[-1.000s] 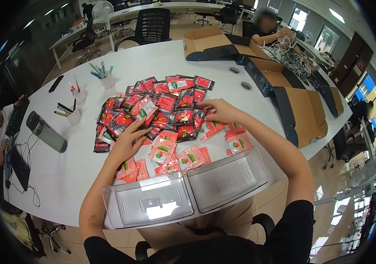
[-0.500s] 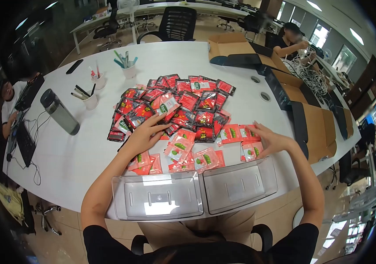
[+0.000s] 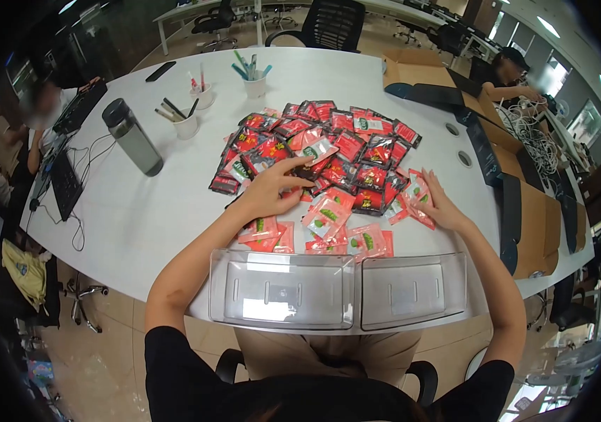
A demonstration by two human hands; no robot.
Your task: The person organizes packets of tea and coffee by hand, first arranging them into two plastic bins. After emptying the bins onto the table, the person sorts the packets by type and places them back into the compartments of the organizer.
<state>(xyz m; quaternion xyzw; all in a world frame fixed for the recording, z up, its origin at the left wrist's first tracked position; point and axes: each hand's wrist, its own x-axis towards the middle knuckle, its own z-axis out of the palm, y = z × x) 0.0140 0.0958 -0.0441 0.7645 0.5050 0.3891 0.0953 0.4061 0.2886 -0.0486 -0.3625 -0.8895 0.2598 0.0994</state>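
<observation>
While the left hand (image 3: 270, 193) lies open with its fingertips pressed on the dark packets (image 3: 328, 151) at the near edge of the heap, the sorting would go best, I'd say, if it pins those down and lets the right hand (image 3: 441, 205), fingers curled around a small bunch of pale packets (image 3: 415, 191), draw only that kind clear. More pale packets lie between the two hands, and two clear trays (image 3: 283, 288) sit below both wrists, at the table (image 3: 153, 211) edge.
</observation>
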